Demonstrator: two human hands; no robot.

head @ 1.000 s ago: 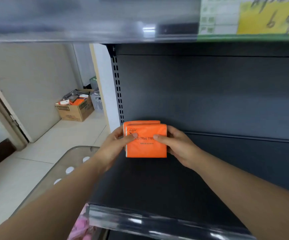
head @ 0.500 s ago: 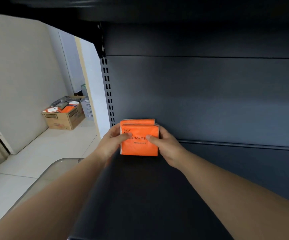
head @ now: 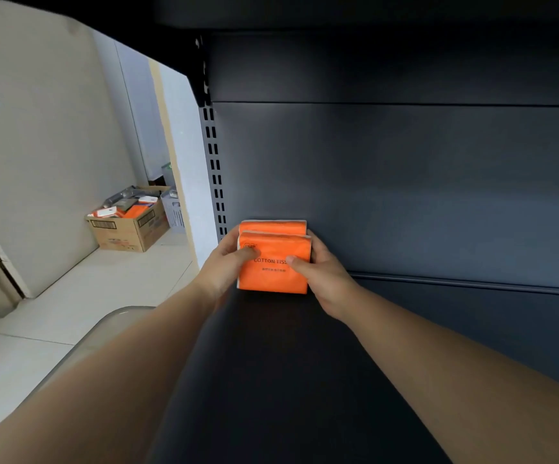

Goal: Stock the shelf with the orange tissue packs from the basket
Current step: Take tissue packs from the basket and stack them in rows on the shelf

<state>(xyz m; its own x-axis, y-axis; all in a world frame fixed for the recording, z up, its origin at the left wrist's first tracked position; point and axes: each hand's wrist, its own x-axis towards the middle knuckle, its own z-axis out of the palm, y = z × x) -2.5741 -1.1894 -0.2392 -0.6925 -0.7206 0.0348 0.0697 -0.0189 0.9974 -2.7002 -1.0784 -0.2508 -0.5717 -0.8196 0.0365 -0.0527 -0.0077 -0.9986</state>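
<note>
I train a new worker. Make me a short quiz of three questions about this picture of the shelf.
1. True or false: both hands hold the orange tissue packs.
2. How many orange packs are between the left hand and right hand?
3. Where do the packs sit on the shelf? A) front edge B) back left corner C) right end

Key: 1 true; 2 two; 3 B

Between your hands, the tissue packs [head: 273,262] are bright orange with black letters; the shelf [head: 288,380] is dark grey.
</note>
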